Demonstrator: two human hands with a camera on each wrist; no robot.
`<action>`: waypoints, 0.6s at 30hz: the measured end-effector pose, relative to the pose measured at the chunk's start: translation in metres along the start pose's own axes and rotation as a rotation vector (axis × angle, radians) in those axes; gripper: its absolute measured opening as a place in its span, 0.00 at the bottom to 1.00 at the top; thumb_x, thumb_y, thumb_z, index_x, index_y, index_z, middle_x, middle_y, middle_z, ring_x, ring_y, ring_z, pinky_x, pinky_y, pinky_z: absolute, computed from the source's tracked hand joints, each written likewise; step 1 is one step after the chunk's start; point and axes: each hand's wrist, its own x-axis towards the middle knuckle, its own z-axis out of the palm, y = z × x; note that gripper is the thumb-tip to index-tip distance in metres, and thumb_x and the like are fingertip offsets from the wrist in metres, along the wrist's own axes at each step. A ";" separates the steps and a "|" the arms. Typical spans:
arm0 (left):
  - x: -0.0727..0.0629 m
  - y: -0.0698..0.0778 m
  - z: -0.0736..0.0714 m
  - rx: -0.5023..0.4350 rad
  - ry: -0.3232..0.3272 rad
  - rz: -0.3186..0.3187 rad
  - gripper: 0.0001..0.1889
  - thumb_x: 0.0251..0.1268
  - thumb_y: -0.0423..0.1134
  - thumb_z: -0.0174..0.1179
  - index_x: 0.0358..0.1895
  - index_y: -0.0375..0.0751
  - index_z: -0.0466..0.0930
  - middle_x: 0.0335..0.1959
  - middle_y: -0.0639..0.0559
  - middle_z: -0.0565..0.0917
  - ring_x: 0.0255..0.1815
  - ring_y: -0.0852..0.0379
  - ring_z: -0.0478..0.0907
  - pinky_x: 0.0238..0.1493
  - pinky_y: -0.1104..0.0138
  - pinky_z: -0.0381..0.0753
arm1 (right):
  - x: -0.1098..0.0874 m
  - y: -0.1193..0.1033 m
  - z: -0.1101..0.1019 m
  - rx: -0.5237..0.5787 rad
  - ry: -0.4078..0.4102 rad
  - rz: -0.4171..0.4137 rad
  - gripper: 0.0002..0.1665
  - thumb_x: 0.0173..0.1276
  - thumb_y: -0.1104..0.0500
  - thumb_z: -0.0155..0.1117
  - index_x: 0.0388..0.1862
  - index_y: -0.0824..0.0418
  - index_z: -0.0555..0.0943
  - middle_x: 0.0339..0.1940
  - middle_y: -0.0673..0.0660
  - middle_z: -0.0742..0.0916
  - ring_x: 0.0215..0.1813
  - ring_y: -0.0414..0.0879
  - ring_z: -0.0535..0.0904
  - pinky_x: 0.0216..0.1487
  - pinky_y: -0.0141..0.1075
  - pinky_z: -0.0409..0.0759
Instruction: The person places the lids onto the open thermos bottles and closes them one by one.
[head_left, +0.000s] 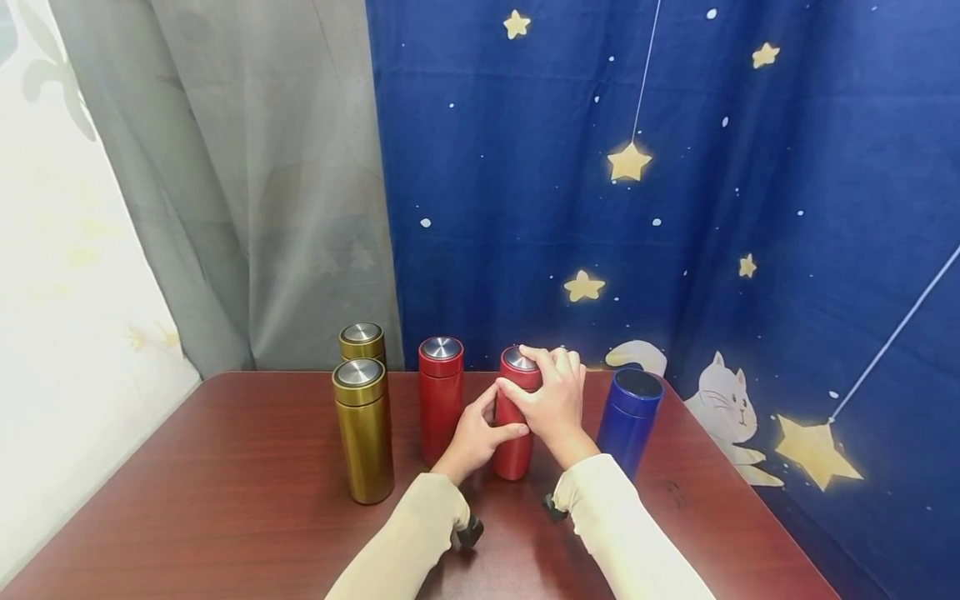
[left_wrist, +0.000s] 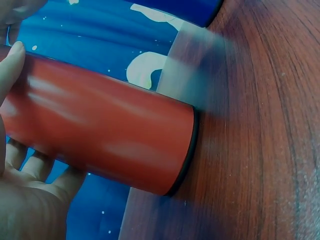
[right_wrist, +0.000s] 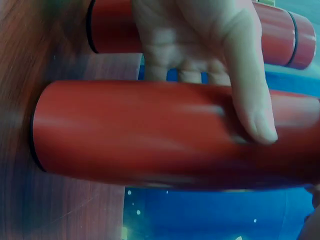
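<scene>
A red thermos bottle [head_left: 513, 460] with a steel-topped lid [head_left: 519, 359] stands upright between both hands. My left hand [head_left: 474, 437] grips its body, thumb across the near side and fingers around behind; the left wrist view shows the bottle [left_wrist: 110, 125] from close by, its dark base edge right at the tabletop. Around the lid and upper end curl the fingers of my right hand [head_left: 557, 398], the thumb on the near side. In the right wrist view the left thumb lies along the red bottle [right_wrist: 130, 135], while the right hand barely shows at the edge.
To the left stands another red bottle [head_left: 441, 400], and farther left two gold bottles, one nearer [head_left: 363, 450] and one behind it [head_left: 362, 335]. A blue bottle [head_left: 632, 421] is beside my right wrist. Curtains hang behind the brown table [head_left: 247, 475].
</scene>
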 end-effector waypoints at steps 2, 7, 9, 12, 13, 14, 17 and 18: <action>0.000 0.000 0.001 0.003 -0.004 -0.005 0.41 0.56 0.35 0.71 0.73 0.35 0.61 0.59 0.40 0.78 0.55 0.47 0.80 0.53 0.60 0.79 | 0.000 -0.002 0.002 -0.026 0.019 0.010 0.32 0.45 0.41 0.79 0.48 0.54 0.84 0.35 0.57 0.79 0.43 0.55 0.70 0.45 0.49 0.65; 0.000 0.001 -0.001 0.002 -0.006 -0.027 0.43 0.56 0.36 0.71 0.74 0.34 0.58 0.61 0.40 0.78 0.56 0.47 0.79 0.53 0.60 0.79 | 0.003 -0.006 0.002 -0.136 0.015 -0.003 0.33 0.48 0.35 0.75 0.45 0.56 0.82 0.35 0.57 0.79 0.42 0.55 0.71 0.43 0.48 0.67; -0.001 0.001 -0.002 0.002 -0.005 -0.035 0.43 0.56 0.36 0.71 0.74 0.34 0.58 0.61 0.40 0.77 0.57 0.46 0.79 0.54 0.59 0.79 | 0.004 -0.007 0.001 -0.173 -0.014 -0.010 0.34 0.49 0.34 0.73 0.44 0.57 0.81 0.36 0.57 0.79 0.43 0.54 0.71 0.43 0.48 0.68; -0.002 0.002 -0.003 0.001 -0.006 -0.041 0.43 0.57 0.36 0.71 0.74 0.35 0.58 0.62 0.40 0.77 0.58 0.46 0.78 0.54 0.58 0.78 | 0.006 -0.008 -0.002 -0.141 -0.105 0.023 0.35 0.51 0.35 0.72 0.48 0.57 0.78 0.39 0.56 0.79 0.45 0.53 0.71 0.44 0.46 0.70; -0.002 0.002 -0.003 0.002 -0.005 -0.039 0.43 0.57 0.36 0.71 0.74 0.35 0.58 0.62 0.40 0.76 0.58 0.46 0.78 0.55 0.58 0.78 | 0.006 -0.008 -0.003 -0.086 -0.148 0.055 0.34 0.52 0.37 0.73 0.50 0.57 0.76 0.41 0.56 0.80 0.46 0.52 0.71 0.44 0.46 0.71; -0.002 0.002 -0.003 0.001 -0.005 -0.038 0.42 0.57 0.35 0.71 0.74 0.35 0.58 0.63 0.40 0.76 0.59 0.46 0.77 0.55 0.58 0.78 | 0.006 -0.008 -0.005 -0.018 -0.193 0.095 0.33 0.54 0.39 0.73 0.52 0.56 0.75 0.43 0.56 0.80 0.48 0.52 0.71 0.45 0.45 0.73; 0.003 -0.010 -0.002 -0.010 -0.004 -0.026 0.42 0.57 0.33 0.70 0.74 0.36 0.58 0.63 0.40 0.75 0.59 0.45 0.77 0.55 0.58 0.78 | 0.006 -0.002 -0.011 0.186 -0.295 0.203 0.33 0.55 0.46 0.75 0.57 0.53 0.73 0.49 0.55 0.80 0.53 0.50 0.71 0.48 0.46 0.77; 0.004 -0.016 -0.001 -0.014 -0.004 -0.021 0.42 0.57 0.33 0.70 0.74 0.37 0.58 0.63 0.40 0.75 0.59 0.46 0.77 0.55 0.58 0.78 | 0.006 0.001 -0.013 0.248 -0.321 0.227 0.34 0.55 0.48 0.75 0.58 0.52 0.73 0.51 0.55 0.80 0.54 0.50 0.71 0.48 0.47 0.79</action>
